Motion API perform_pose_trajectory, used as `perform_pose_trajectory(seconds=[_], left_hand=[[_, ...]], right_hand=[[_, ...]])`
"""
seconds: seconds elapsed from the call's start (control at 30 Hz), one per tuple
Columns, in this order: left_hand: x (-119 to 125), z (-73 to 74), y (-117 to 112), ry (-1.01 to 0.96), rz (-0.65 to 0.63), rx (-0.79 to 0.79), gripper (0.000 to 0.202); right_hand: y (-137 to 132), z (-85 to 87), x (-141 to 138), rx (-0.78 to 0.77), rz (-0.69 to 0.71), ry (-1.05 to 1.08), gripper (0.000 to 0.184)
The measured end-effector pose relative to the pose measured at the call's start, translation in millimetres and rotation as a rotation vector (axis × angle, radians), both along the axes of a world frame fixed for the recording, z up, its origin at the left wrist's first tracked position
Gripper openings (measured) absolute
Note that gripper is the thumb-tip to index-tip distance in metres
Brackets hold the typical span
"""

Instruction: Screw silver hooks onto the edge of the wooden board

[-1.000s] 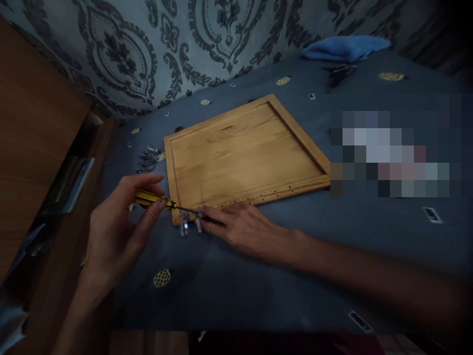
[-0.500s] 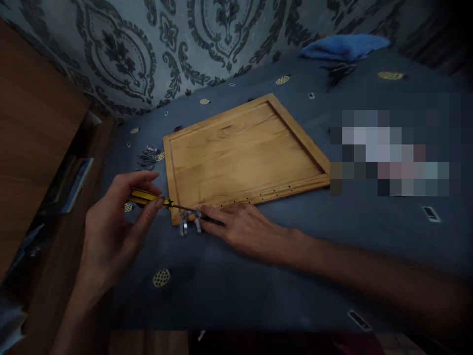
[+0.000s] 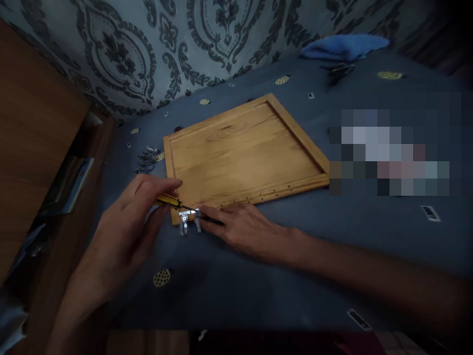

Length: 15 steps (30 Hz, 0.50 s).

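A wooden board with a raised frame lies on the dark cloth, small dark holes along its near edge. At its near left corner sits a shiny metal bracket with two prongs jutting past the edge. My left hand is closed around a yellow-handled screwdriver, whose thin shaft slants down to the right toward the bracket. My right hand pinches the bracket's right end against the board's edge. A thin dark strip shows between its fingers; I cannot make out what it is. The screwdriver's tip is hidden at the fingertips.
Loose metal pieces lie left of the board. A blue cloth and a dark object rest at the back right. Wooden furniture with a shelf stands at the left. A blurred patch covers the right side.
My left hand has shifted right and rolled over the screwdriver, covering more of its handle. The right hand, bracket and board hold still.
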<state>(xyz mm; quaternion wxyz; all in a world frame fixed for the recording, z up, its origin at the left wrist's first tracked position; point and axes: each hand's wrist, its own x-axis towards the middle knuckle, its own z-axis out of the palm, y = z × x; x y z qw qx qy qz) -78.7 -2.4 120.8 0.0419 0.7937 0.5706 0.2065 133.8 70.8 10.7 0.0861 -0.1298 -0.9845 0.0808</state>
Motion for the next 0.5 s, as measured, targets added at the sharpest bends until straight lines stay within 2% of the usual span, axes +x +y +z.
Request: perform_pose_trajectory(seconds=[0.23, 0.5], left_hand=[[-4.1, -7.5, 4.2, -0.022, 0.062, 0.071, 0.025], [3.8, -4.5, 7.6, -0.009, 0.090, 0.080, 0.019]], right_hand=[[0.7, -0.3, 0.8, -0.038, 0.013, 0.026, 0.046], [0.8, 0.7, 0.1, -0.018, 0.009, 0.003, 0.045]])
